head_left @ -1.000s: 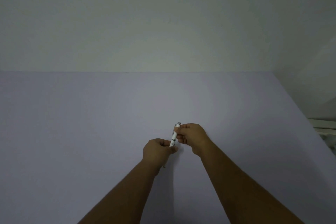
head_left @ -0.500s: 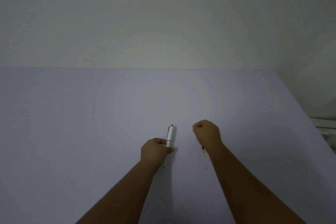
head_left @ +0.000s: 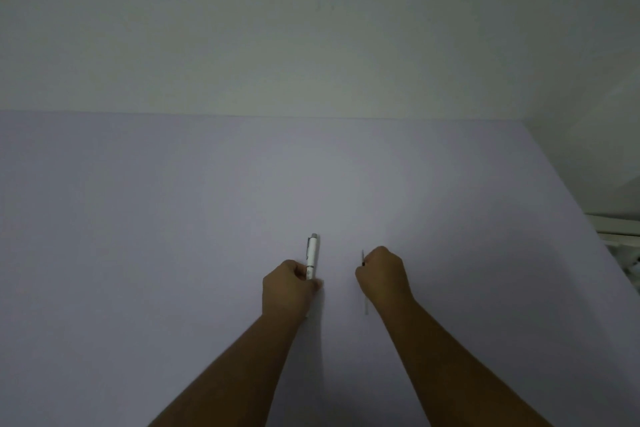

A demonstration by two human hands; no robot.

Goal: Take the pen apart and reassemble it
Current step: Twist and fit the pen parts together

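The left hand (head_left: pixel 289 284) is closed around the white pen body (head_left: pixel 312 256), upright above the counter (head_left: pixel 173 236), and the right hand (head_left: pixel 382 274) is clenched on the thin refill (head_left: pixel 365 305), well clear of it. To do this well, keep the body steady and the refill straight (it looks slim and bendable), and watch for a small spring dropping out.

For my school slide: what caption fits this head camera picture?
Pen taken apart: left hand holds the white pen barrel, right hand holds the thin refill above a lilac table.
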